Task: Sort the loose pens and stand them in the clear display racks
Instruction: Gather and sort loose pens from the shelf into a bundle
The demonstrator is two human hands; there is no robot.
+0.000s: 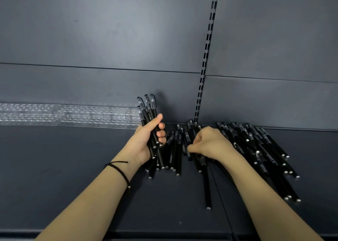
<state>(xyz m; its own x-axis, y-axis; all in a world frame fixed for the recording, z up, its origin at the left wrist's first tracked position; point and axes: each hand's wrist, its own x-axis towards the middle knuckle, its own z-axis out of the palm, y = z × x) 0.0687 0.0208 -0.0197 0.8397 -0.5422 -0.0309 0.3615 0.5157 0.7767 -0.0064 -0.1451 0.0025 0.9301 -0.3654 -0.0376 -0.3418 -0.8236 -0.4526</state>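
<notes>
The dark shelf (73,167) is carrying the clear display racks (82,115) at back left and the loose pens (256,145) heaped on the right. The left hand (144,144) is gripping a bundle of pens (149,111) upright, fingers (161,137) clamped round it. The right hand (210,142) is pinching pens in the heap's middle.

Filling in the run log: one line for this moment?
left hand grips bundle | right hand pinches pen in pile | racks empty

- Racks (36,115) are running off the edge at 9 o'clock.
- Right hand (210,144) is covering the pens (256,149) beneath it.
- Both forearms (91,195) are running off at 6 o'clock.
</notes>
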